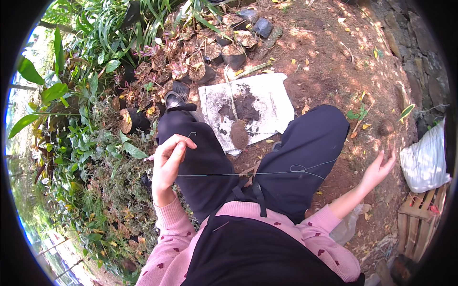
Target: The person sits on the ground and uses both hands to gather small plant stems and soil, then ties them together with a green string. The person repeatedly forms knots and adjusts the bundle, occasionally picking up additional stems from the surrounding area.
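My left hand [171, 161] is raised over my left thigh, with thumb and forefinger pinched on a thin green thread [264, 173]. A short hooked end of the thread sticks up above the fingertips. From this hand the thread runs across my lap and makes a small loop over my right thigh. My right hand [378, 168] is out to the right, fingers apart, with nothing visible in it. Between my knees a brown fibre-covered ball [239, 136] rests at the near edge of a white sack sheet [273, 103]. A pale stem [230, 93] reaches away from the ball.
Dark soil [247, 107] lies on the sheet. Black nursery bags [234, 59] stand beyond it. Dense plants [107, 178] fill the left side. At right are a round brown thing [386, 127], a white sack [425, 157], a wooden crate [417, 218] and a stone wall [418, 46].
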`<state>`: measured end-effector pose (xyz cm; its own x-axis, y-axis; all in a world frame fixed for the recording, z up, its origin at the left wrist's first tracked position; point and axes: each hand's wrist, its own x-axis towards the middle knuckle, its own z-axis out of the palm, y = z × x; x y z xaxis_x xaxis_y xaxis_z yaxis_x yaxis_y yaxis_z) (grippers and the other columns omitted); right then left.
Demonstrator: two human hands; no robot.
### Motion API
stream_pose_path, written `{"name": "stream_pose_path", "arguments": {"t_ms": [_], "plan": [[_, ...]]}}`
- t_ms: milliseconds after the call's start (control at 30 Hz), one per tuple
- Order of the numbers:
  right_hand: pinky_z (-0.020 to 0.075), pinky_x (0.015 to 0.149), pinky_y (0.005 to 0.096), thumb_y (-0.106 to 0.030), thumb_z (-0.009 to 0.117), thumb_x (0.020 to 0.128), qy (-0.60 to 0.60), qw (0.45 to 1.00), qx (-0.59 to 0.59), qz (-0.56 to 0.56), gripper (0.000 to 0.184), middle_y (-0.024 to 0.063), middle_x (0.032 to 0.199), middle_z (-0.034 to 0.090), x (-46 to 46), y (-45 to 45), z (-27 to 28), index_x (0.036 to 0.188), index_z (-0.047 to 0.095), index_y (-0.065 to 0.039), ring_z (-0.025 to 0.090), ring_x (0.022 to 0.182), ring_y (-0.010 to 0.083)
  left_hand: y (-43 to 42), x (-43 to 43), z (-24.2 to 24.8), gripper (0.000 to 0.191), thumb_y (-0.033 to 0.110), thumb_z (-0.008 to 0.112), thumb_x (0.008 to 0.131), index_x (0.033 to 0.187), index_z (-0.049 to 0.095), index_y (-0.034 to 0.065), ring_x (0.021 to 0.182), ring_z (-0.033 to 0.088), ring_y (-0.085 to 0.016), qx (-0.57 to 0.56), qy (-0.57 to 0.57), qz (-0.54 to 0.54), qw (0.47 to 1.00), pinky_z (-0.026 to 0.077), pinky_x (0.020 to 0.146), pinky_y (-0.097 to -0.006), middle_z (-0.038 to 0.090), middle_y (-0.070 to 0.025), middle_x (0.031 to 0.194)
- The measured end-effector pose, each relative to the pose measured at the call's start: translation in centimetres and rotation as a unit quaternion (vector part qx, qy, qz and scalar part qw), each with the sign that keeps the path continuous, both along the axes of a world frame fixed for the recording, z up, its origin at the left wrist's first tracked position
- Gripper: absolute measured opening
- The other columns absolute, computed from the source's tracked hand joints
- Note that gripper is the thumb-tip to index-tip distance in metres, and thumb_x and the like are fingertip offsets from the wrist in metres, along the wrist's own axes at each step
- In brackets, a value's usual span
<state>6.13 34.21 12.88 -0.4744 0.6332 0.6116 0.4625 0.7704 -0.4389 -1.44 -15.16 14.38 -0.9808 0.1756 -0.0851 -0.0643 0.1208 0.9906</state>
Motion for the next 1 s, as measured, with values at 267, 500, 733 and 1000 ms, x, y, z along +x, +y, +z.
{"name": "stream_pose_path", "arguments": {"t_ms": [267,500,733,1000], "plan": [[0.0443,0.095,0.0402,-0.006,0.063,0.081,-0.053,0.782,-0.134,0.607,0.032,0.0123,0.111,0.065,-5.5,-17.0,4.9,0.112,0.064,-0.002,0.061,0.106,0.0297,1.5,1.2,1.2,0.019,0.012,0.051,0.095,0.094,0.065,-0.0014,0.080,0.063,-0.014,-0.038,0.014,-0.151,0.988,0.048,0.073,-0.0273,0.068,-0.0073,0.085],[0.0516,0.071,0.0326,-0.008,0.074,0.076,-0.206,0.592,-0.379,0.681,0.033,0.0120,0.093,0.069,-5.2,-26.7,2.0,0.107,0.066,-0.001,0.067,0.081,0.0234,2.1,2.4,2.3,0.015,0.014,0.057,0.093,0.086,0.062,0.0006,0.060,0.054,-0.012,-0.113,0.020,-0.180,0.977,0.043,0.058,-0.0281,0.061,-0.0055,0.068],[0.0489,0.064,0.0258,0.002,0.071,0.076,-0.149,0.682,-0.372,0.612,0.010,0.0088,0.079,0.069,-6.3,-26.1,3.1,0.086,0.068,0.002,0.066,0.071,0.0140,-1.1,3.2,1.6,0.014,0.012,0.055,0.094,0.092,0.063,-0.0002,0.070,0.061,-0.014,-0.123,0.034,-0.160,0.979,0.047,0.065,-0.0292,0.066,-0.0076,0.077],[0.0443,0.065,0.0225,-0.002,0.070,0.081,-0.057,0.798,-0.350,0.486,0.008,0.0036,0.080,0.069,-9.4,-21.5,2.2,0.086,0.064,0.001,0.057,0.074,0.0056,-10.5,3.9,3.9,0.010,0.006,0.060,0.091,0.094,0.064,-0.0022,0.071,0.054,-0.008,-0.241,0.035,0.109,0.964,0.044,0.064,-0.0243,0.063,-0.0041,0.078]]}}
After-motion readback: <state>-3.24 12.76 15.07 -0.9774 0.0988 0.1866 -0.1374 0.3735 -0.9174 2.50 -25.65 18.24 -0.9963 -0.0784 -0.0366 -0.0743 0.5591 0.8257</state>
